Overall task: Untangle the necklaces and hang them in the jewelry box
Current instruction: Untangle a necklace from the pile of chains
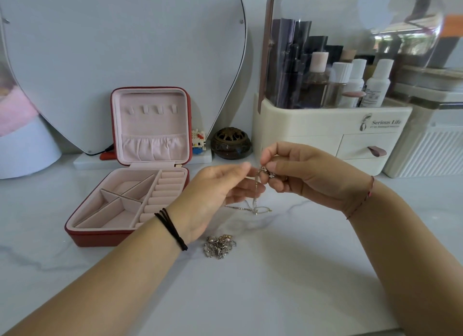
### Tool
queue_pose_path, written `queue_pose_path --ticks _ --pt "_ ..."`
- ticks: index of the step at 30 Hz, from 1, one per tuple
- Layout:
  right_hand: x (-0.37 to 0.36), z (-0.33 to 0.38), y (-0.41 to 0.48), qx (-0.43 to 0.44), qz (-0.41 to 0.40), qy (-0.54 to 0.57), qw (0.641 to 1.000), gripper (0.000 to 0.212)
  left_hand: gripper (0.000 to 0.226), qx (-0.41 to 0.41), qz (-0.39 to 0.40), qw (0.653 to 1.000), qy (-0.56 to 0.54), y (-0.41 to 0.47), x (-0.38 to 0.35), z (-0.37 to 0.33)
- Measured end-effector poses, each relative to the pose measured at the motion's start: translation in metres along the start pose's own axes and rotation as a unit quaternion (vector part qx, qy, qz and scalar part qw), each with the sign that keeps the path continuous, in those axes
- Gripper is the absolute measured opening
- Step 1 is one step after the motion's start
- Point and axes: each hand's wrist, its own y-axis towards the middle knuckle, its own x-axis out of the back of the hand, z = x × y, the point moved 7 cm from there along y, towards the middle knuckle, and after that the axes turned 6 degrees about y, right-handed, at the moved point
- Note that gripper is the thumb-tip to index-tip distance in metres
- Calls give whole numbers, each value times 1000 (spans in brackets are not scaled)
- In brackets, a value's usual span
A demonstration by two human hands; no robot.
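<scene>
**Silver chain held up btwn both hands, box waiting**

Silver chain (256, 192) hangs at centre, just right of the open jewelry box (95, 239). Its low end trails onto the marble top (275, 285). The right hand (308, 177) pinches the charm end (266, 172) w/ thumb and forefinger, other fingers curled. The left hand (220, 192) looks to pinch the strand just beside it, fingertips almost touching the right's. Exact contact is too fine to tell.

Step in hand, as I read it: free this one necklace before hanging.

- Keep the charm end fixed and let the left fingers do the teasing.
- Work strands apart sideways. Don't pull lengthwise, prob tightens any knot.
- Keep the dangling end off the tangled pile (219, 245) on the near side, or it may snag again.
- Once it hangs as one clean loop, take it to the hooks (151, 109) in the upright lid, all bare atm.
</scene>
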Motion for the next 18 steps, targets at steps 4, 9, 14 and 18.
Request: queue_pose_path --ticks 4,9,14,18 --pt "3 2 0 6 -11 -8 1000 12 14 -3 4 1000 -10 0 0 1" --pt "4 2 -1 7 -17 -40 999 11 17 1 21 1000 -17 1 -2 2" --pt "10 2 0 20 -54 -106 993 8 18 12 48 999 -16 0 -5 4" --pt "14 2 0 22 -79 -135 987 11 9 15 20 999 -26 2 0 4"
